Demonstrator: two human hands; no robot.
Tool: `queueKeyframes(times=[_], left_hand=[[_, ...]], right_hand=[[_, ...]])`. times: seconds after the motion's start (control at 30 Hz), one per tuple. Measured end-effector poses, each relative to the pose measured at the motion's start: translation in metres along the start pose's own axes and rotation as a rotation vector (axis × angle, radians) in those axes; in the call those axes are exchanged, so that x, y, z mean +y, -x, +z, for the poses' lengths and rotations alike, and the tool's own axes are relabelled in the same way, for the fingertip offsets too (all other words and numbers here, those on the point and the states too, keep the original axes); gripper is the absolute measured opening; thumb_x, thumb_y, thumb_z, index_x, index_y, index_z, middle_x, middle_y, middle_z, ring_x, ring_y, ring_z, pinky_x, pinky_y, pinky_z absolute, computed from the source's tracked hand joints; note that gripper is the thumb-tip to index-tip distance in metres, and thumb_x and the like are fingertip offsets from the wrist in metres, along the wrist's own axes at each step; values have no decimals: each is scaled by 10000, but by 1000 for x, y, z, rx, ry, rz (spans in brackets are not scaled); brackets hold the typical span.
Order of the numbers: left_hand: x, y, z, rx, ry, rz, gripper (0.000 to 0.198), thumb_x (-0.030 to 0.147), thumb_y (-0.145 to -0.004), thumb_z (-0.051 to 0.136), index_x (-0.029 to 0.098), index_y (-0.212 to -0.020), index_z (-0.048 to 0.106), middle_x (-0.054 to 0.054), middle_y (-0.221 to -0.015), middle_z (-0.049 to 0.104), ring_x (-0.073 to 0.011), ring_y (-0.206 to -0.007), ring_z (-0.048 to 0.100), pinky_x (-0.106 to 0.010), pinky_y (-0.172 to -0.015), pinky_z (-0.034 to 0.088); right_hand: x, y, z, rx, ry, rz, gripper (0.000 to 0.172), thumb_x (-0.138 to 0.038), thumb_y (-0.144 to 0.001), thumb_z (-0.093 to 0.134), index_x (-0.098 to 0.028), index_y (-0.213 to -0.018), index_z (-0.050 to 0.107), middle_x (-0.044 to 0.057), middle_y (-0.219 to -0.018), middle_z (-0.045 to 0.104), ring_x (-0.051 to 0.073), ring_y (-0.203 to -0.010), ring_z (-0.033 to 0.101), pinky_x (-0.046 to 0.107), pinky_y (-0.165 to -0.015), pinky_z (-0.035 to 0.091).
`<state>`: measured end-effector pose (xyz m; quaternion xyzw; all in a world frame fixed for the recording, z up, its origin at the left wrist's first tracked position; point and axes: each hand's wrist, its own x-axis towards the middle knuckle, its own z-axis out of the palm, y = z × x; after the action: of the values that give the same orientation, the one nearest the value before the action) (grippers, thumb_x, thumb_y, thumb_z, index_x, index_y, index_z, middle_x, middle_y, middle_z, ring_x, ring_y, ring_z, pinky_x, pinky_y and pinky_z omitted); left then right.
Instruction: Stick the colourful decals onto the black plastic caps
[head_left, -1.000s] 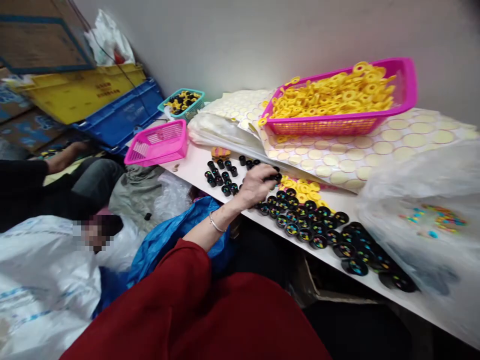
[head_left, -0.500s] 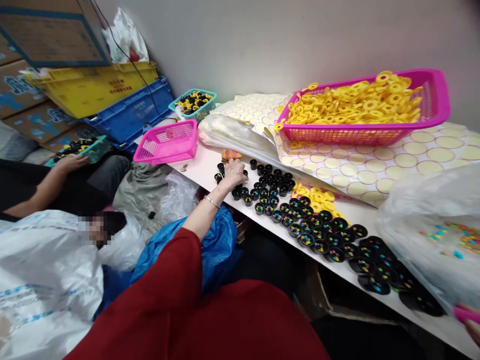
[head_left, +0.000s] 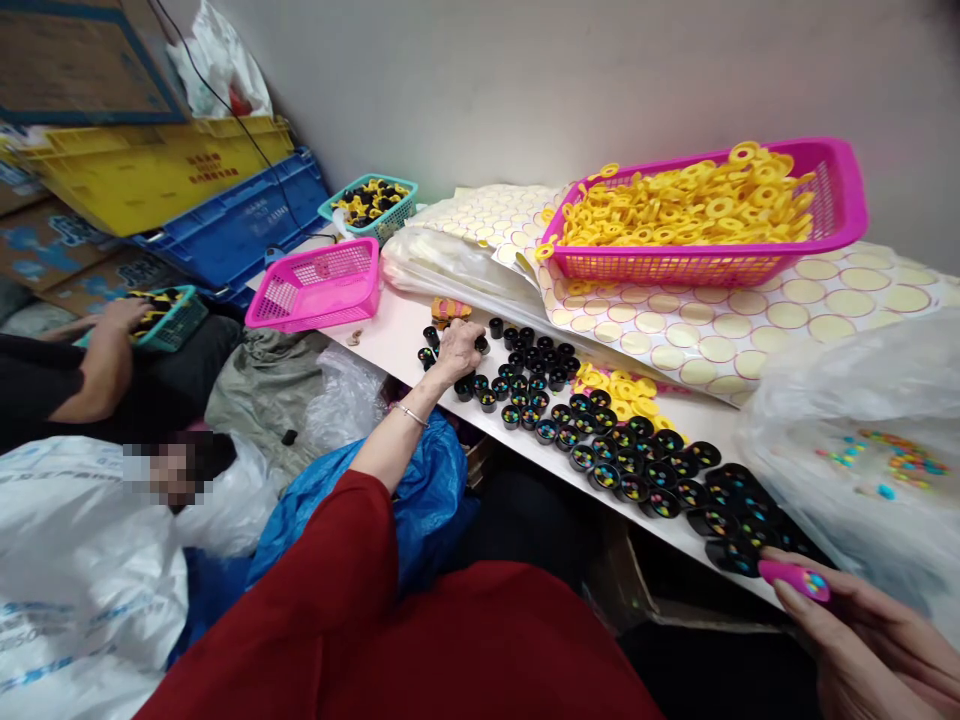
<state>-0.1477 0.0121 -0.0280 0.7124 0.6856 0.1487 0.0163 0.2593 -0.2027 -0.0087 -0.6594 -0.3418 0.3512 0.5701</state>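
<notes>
Up from the bottom right corner has come the right hand (head_left: pixel 862 640), where only a bit of pink showed before, while the left hand (head_left: pixel 459 350) has stayed at the far left end of the little black cups (head_left: pixel 600 455). The right hand is closed, with its fingers pinched round a small pink scoop (head_left: pixel 795 580) that has coloured beads (head_left: pixel 814 583) in its end. The left hand is bent down over the cups with its fingers curled, but I cannot tell if it has hold of one. The cups stand in a long bunch on the white table (head_left: pixel 390 335), close together, from the left hand almost to the right hand. They are round, black and shiny, and many have bright beads inside. They look light and hard, so they would tip or slide with a small bump. I think the best place to hold one is by its sides, kept upright so the beads stay in. Behind the cups lie loose yellow rings (head_left: pixel 622 385) and a sheet of round stickers (head_left: pixel 750 320), with a big pink basket (head_left: pixel 844 210) full of rings on top. A clear bag (head_left: pixel 840 400) of beads sits at the right. Far left, another person's hand (head_left: pixel 124 315) holds a green basket (head_left: pixel 180 320).
</notes>
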Motion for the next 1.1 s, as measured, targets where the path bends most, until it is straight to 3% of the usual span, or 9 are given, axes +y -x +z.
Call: queueKeyframes(times=[0.1, 0.23, 0.47, 0.57, 0.67, 0.83, 0.93, 1.0, 1.1], left_hand=[[-4, -1, 4, 36, 10, 57, 342, 72, -696, 579, 197, -977, 729, -80, -934, 697, -280, -993, 536, -424, -856, 453], [-4, -1, 6, 105, 3, 124, 289, 78, -664, 613, 201, -894, 736, -72, -920, 695, -277, -982, 537, -429, -864, 452], [17, 14, -9, 194, 122, 240, 300, 166, -635, 683, 212, -929, 727, -34, -963, 694, -251, -987, 524, -441, -955, 436], [27, 15, -19, 135, 77, 159, 312, 153, -678, 643, 208, -971, 737, -56, -1000, 690, -271, -1042, 510, -436, -967, 421], [30, 6, -24, -1, -20, 1, 318, 138, -741, 596, 193, -1017, 745, -98, -1031, 684, -303, -1096, 503, -431, -932, 418], [22, -11, -18, -215, -150, -57, 287, 109, -727, 607, 197, -959, 752, -113, -1047, 672, -330, -1151, 496, -440, -926, 414], [16, -13, -16, -305, -191, -107, 297, 175, -665, 724, 205, -959, 756, -113, -1075, 654, -339, -1154, 495, -420, -916, 431], [13, -14, -15, -302, -172, -133, 385, 257, -636, 793, 212, -1017, 754, -110, -1132, 641, -346, -1166, 489, -418, -939, 434], [12, -23, -16, -197, -88, -131, 392, 356, -744, 737, 213, -1109, 734, -104, -1191, 633, -335, -1183, 484, -429, -999, 418]], right_hand=[[2, 0, 3, 7, -9, 27, 408, -451, -435, 933, -275, -760, 760, 66, -910, 740, 241, -850, 678, 491, -1119, 463], [8, 1, 1, -22, 3, 7, 397, -434, -450, 931, -251, -757, 760, 44, -881, 753, 197, -823, 697, 350, -1005, 557], [2, 9, 10, -31, -55, 38, 412, -409, -445, 944, -243, -781, 775, 35, -877, 759, 165, -805, 701, 268, -968, 565], [-2, 11, 16, -19, -51, 52, 391, -400, -426, 946, -267, -752, 776, 48, -866, 750, 212, -805, 697, 403, -1048, 537], [-2, 13, 18, -22, -37, 64, 347, -397, -421, 944, -295, -704, 771, 80, -856, 738, 273, -798, 689, 525, -1090, 490], [7, 17, 11, 22, -14, 105, 363, -413, -442, 945, -347, -761, 787, 81, -891, 741, 307, -857, 712, 505, -1104, 479], [13, 17, 5, 43, -6, 94, 352, -426, -473, 941, -364, -784, 788, 77, -892, 751, 325, -863, 732, 495, -1041, 538], [14, 15, 3, 28, -7, 73, 342, -420, -485, 939, -355, -785, 789, 85, -889, 753, 326, -844, 738, 486, -959, 593], [13, 11, 6, 8, -32, 70, 347, -409, -455, 946, -318, -748, 785, 92, -848, 751, 298, -767, 731, 476, -912, 614]])
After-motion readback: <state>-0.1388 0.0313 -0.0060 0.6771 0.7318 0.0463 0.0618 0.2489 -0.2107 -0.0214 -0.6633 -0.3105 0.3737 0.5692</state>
